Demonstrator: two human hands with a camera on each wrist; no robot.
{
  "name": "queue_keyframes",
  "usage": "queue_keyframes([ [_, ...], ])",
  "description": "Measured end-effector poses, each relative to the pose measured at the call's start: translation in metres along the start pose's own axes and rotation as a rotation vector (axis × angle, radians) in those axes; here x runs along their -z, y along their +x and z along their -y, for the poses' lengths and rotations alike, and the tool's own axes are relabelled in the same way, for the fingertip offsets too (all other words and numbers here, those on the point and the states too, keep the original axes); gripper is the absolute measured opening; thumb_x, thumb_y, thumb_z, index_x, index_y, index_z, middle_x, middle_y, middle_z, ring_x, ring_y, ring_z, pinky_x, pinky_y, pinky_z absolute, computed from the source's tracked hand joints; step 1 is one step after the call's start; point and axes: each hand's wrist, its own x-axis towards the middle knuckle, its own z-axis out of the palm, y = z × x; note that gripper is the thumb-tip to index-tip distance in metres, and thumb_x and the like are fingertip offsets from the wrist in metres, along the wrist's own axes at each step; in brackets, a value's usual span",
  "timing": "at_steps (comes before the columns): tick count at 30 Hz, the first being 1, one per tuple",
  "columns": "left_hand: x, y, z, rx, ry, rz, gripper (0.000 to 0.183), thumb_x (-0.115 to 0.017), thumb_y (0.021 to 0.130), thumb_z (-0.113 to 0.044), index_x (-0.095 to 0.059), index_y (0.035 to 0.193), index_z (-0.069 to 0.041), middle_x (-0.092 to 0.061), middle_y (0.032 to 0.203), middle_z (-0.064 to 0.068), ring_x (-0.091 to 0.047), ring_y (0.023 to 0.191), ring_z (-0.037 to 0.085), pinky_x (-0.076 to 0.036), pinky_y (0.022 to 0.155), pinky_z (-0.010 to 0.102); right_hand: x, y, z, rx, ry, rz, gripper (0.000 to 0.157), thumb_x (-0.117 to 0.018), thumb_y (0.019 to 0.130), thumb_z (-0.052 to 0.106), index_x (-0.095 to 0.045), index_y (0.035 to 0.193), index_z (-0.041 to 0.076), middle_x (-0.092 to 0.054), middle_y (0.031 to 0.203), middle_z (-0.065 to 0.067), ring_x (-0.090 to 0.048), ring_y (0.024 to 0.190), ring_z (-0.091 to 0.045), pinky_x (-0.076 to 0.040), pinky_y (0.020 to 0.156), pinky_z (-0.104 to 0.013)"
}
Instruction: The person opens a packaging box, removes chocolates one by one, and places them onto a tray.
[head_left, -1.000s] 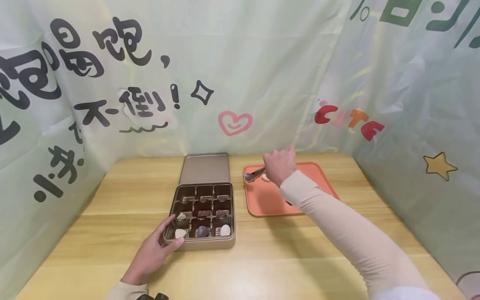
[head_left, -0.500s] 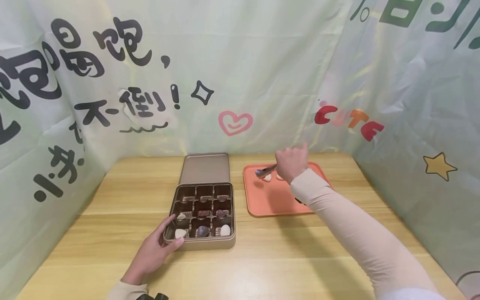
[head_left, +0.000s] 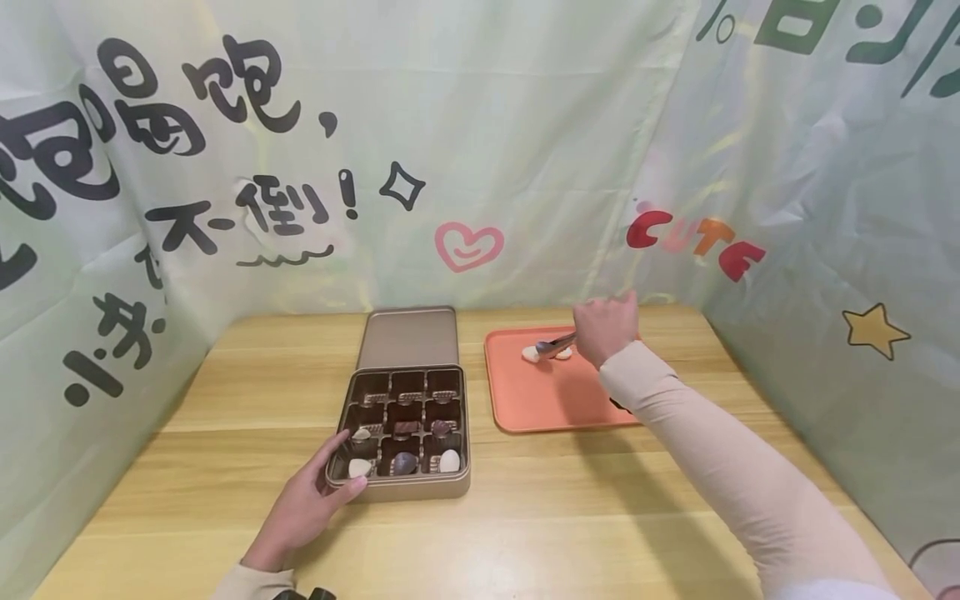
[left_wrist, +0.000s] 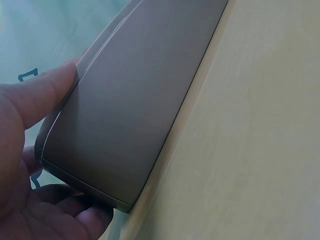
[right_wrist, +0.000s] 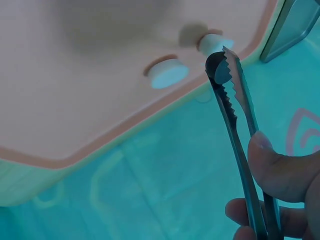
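My right hand [head_left: 606, 327] pinches silver metal tongs [right_wrist: 243, 167] holding a dark round sweet [right_wrist: 223, 73] over the flat orange tray [head_left: 534, 400], right; my left hand [head_left: 303, 505] holds the square brown metal box [head_left: 412, 490], left. I'm likely placing: next, lower gently, then loosen.

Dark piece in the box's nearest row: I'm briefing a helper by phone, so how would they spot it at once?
On the wooden table, find the open brown box that the left hand grips. Look at the middle of its row nearest the camera. There sits the dark, rounded, bluish piece, the only dark one in that row, between two whitish pieces.
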Motion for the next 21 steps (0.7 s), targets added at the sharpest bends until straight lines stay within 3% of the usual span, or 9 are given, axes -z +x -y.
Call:
queue_keyframes([
  [5, 0.000, 0.000, -0.001, -0.006, -0.019, 0.006, 0.080, -0.072, 0.087, -0.033, -0.030, 0.153, -0.016, -0.048, 0.135, 0.032, -0.057, 0.114, 0.042, -0.042, 0.098, 0.064, -0.005, -0.002, -0.010, -0.021, 0.005, 0.013, 0.032, -0.058, 0.088, 0.004, -0.058, 0.058, 0.017, -0.049, 0.050, -0.002, -0.050, 0.052, -0.026, -0.040, 0.078, -0.058],
  [16, 0.001, -0.002, -0.003, -0.001, -0.012, 0.013, 0.080, -0.072, 0.088, -0.035, -0.029, 0.153, -0.016, -0.048, 0.135, 0.032, -0.056, 0.114, 0.043, -0.041, 0.097, 0.066, -0.018, -0.006, -0.037, -0.059, -0.008, 0.095, 0.031, -0.056, 0.090, 0.005, -0.061, 0.062, 0.017, -0.051, 0.054, -0.003, -0.053, 0.057, -0.028, -0.038, 0.081, -0.061],
  [21, 0.002, -0.003, -0.003, 0.011, -0.010, 0.017, 0.080, -0.071, 0.088, -0.036, -0.029, 0.153, -0.017, -0.048, 0.136, 0.032, -0.056, 0.115, 0.043, -0.041, 0.097, 0.066, -0.024, -0.008, -0.045, -0.081, -0.006, 0.095, 0.030, -0.055, 0.089, 0.004, -0.062, 0.062, 0.015, -0.052, 0.055, -0.003, -0.053, 0.057, -0.029, -0.037, 0.083, -0.063],
])
